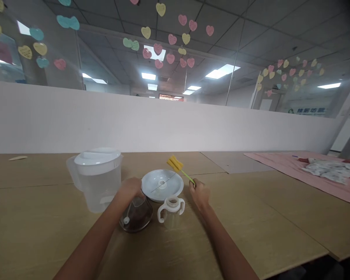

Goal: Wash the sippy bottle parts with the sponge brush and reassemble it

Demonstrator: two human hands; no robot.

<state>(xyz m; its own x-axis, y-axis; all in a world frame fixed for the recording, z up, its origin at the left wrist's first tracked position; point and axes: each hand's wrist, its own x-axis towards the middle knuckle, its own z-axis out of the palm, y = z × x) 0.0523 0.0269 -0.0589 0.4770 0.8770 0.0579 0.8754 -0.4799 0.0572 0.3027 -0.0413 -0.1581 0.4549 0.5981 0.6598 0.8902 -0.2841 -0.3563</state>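
My left hand is closed at the upper part of a clear, dark-looking round container; its fingertips are partly hidden. Inside or against this container is a thin white straw with a ball end. My right hand is wrapped around the green handle of a bottle brush with a yellow sponge head, raised beside the bowl. A shallow white bowl lies between my hands, with a thin line-like stick across it. In front of it stands a clear baby bottle, topless, with two white handles.
A translucent lidded pitcher stands to the left. On the far right, a pink cloth carries patterned fabric. The wooden table meets a white low wall under windows with heart-shaped notes.
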